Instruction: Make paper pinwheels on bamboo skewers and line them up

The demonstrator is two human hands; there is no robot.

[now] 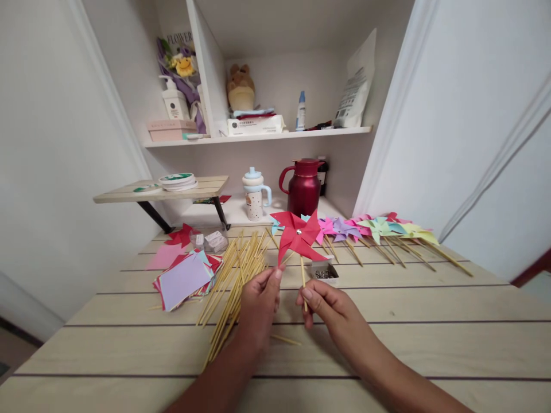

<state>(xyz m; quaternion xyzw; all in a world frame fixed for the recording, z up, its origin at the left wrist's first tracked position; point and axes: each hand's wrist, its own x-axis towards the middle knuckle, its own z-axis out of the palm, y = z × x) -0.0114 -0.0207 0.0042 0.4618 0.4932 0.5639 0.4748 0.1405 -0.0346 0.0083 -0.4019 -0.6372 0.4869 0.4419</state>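
Note:
A red paper pinwheel (300,234) with a shiny metal pin at its center stands upright on a thin wooden stick (303,274). My right hand (329,303) is closed around the lower part of that stick. The thumb and fingers of my left hand (260,295) are pinched together at the tip of the pinwheel's lower-left blade. Behind the stick is a small open box (324,272) of metal pins. A pile of loose wooden sticks (235,275) lies to the left, partly behind my left hand.
Stacked colored paper sheets (183,281) and small clear boxes (215,241) lie at left. Finished pinwheels (344,229) line the right back. A dark red thermos jug (303,189) and a speckled cup (255,198) stand behind, below a shelf (258,137). A raised wooden stand (206,189) holds round lids.

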